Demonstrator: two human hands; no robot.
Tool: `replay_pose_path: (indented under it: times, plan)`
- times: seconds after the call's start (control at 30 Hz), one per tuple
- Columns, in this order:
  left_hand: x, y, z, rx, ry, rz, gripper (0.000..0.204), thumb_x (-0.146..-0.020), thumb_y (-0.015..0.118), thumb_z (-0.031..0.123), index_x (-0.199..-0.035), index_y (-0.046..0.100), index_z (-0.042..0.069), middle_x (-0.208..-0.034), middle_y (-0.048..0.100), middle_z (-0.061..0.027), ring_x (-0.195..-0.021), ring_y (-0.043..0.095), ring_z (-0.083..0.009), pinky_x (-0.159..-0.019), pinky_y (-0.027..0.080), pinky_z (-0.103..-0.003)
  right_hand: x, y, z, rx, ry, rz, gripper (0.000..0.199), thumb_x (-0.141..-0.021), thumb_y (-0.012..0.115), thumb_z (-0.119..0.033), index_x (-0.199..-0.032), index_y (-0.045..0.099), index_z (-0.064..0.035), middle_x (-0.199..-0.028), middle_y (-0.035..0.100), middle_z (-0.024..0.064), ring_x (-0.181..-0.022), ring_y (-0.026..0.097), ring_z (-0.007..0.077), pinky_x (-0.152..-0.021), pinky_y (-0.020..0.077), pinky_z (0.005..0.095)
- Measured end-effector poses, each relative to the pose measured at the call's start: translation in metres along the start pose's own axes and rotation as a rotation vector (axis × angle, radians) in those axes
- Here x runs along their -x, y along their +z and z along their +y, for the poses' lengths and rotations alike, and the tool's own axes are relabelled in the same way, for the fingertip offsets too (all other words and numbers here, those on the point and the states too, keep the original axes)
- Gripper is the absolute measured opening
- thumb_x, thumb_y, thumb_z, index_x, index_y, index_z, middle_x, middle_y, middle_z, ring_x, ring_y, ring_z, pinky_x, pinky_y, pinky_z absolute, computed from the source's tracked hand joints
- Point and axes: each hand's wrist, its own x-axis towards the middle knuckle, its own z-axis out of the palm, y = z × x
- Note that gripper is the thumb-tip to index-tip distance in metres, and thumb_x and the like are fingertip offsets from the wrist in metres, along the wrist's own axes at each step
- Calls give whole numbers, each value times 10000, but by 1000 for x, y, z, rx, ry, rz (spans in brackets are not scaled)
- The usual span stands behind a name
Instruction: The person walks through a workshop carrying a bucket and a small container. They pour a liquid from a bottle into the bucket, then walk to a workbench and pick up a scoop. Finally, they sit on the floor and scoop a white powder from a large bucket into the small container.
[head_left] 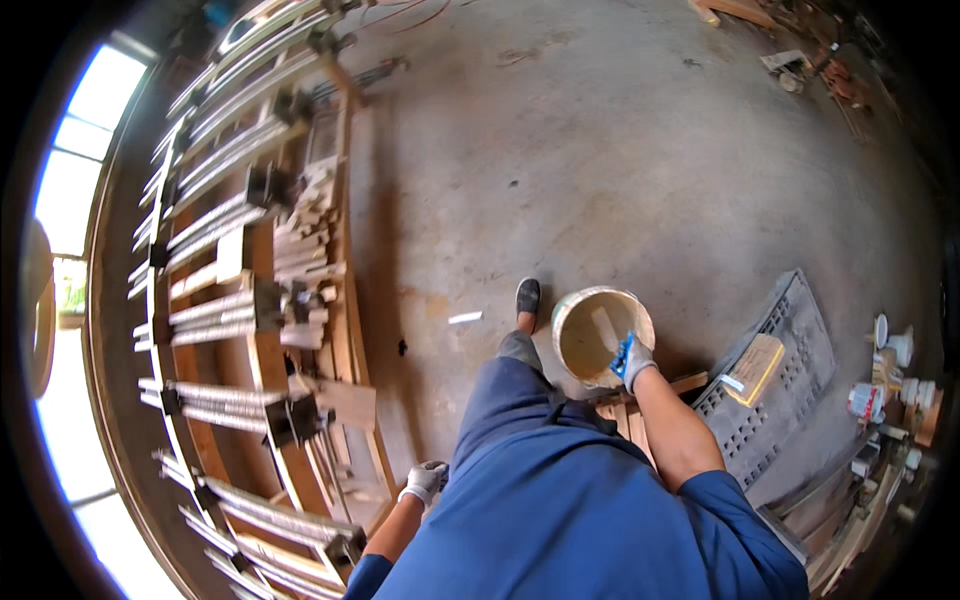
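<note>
One round, pale bucket (571, 326) stands before us, its rim rough and stained and its inner wall smeared beige, with a flat, pale piece (604, 328) slanting inside. To our left, long ribbed metal bars (225, 416) run in bundles from dark blocky ends across a wooden frame, and raw wood offcuts (300, 245) with blunt ends are heaped beside them. To our right lies a grey slab (803, 325) pierced with rows of square holes; on it sits a tan block (756, 368) with a yellow edge.

We stand on a grey concrete floor (560, 190), scuffed and blotched with brown. A white strip (465, 318) lies on it, left of our dark shoe (528, 296). Bright window panes (82, 215) line the far left side of the room, and small tubs and cups (898, 350) crowd the right side.

Both our hands wear pale gloves. The right hand (632, 361), blue over the fingers, is at the near right rim of the bucket with its fingers bent; we cannot tell whether they close on the rim or on something else. The left hand (426, 481) is beside our thigh, near the wooden frame, its fingers loosely curled; we cannot tell whether anything is in it.
</note>
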Motion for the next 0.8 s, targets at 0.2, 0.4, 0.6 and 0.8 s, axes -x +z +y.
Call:
replay_pose_path:
  times: [0.2,0.4,0.6,0.8]
  plan:
    - [-144,-45,188,-90,105,-94,151,-966,683,196,-1019,735,64,-800,693,-47,-647,632,-152,-569,510,-305,-47,-65,-66,-173,-113,162,421,-1021,560,-546,-803,546,-187,-566,400,-29,-443,380,143,-426,347,313]
    - [-246,-96,458,-341,398,-56,63,-961,619,135,-936,675,120,-743,636,-10,-624,597,-153,-550,468,-305,-56,-132,-140,-242,-107,435,417,-995,585,-571,-832,575,-186,-586,404,-27,-468,406,171,-447,389,365]
    - [-278,30,657,-145,432,-25,133,-983,608,132,-1052,693,56,-800,663,-55,-594,572,-163,-522,443,-303,-158,-280,-176,-638,-70,199,388,-1029,459,-572,-871,584,-240,-676,539,-9,-571,497,243,-601,453,494]
    - [-192,125,720,-531,129,-125,219,-979,601,45,-1138,750,22,-925,764,-104,-709,703,-199,-594,559,-333,-158,-258,-212,-803,228,231,394,-1030,360,-591,-952,563,-263,-809,606,-30,-779,591,242,-860,462,558]
